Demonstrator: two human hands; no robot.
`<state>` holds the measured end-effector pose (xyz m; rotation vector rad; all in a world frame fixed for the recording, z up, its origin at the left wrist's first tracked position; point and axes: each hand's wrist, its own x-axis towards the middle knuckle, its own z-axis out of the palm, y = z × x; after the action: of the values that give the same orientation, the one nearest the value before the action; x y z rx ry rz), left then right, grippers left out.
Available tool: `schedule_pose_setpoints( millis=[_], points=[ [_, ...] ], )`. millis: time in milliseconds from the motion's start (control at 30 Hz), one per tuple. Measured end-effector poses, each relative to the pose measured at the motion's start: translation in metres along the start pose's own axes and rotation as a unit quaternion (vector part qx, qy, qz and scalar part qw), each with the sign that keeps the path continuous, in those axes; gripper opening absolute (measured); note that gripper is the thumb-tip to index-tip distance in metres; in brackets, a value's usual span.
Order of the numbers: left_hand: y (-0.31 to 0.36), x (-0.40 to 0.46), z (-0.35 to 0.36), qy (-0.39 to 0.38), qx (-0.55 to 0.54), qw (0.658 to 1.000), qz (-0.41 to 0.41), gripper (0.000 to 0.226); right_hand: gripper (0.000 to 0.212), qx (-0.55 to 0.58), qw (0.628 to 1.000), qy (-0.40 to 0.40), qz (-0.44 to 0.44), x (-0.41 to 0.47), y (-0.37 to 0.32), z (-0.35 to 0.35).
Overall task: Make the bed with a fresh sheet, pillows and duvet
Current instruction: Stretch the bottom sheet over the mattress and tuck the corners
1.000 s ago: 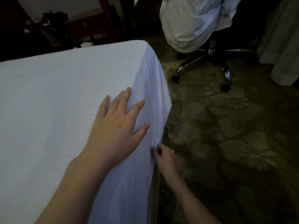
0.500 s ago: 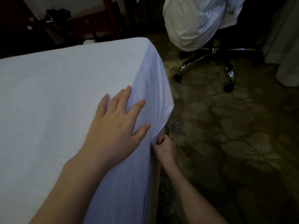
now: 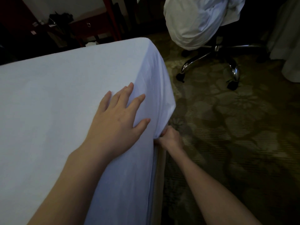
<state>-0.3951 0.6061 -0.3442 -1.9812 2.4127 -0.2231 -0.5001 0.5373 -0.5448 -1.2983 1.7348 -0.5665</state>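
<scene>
A white sheet (image 3: 56, 103) covers the mattress and hangs down over its right side and far corner. My left hand (image 3: 118, 117) lies flat on the sheet at the mattress's right edge, fingers spread and straight. Lower down beside the bed, my right hand (image 3: 170, 138) grips the sheet's hanging edge, its fingers curled into the fabric at the bed's side. A strip of the bed base (image 3: 159, 176) shows under the sheet near my right forearm. White bedding (image 3: 194, 21) is heaped on the office chair at the top right.
The office chair's chrome legs and castors (image 3: 211, 62) stand on the patterned carpet (image 3: 235, 135) right of the bed. A dark wooden desk (image 3: 90, 25) with red legs stands beyond the bed's far end. A pale curtain (image 3: 289, 46) hangs at the right edge.
My right hand has moved up along the bed's side and closed on the sheet's edge. My left hand stays flat on the sheet.
</scene>
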Motion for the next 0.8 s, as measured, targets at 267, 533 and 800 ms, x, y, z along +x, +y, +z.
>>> schedule_pose_setpoints(
  millis=[267, 533, 800],
  points=[
    [-0.011, 0.062, 0.002, -0.029, 0.028, 0.999, 0.011, 0.062, 0.034, 0.206, 0.977, 0.05, -0.025, 0.048, -0.013, -0.014],
    [-0.013, 0.062, 0.004, -0.016, 0.003, 1.0, 0.017, 0.063, 0.014, 0.017, 0.994, 0.102, -0.047, 0.071, -0.022, -0.011],
    [-0.012, 0.061, 0.008, 0.021, 0.007, 1.0, 0.007, 0.059, 0.019, 0.238, 0.968, 0.012, -0.084, 0.062, -0.007, -0.004]
  ],
)
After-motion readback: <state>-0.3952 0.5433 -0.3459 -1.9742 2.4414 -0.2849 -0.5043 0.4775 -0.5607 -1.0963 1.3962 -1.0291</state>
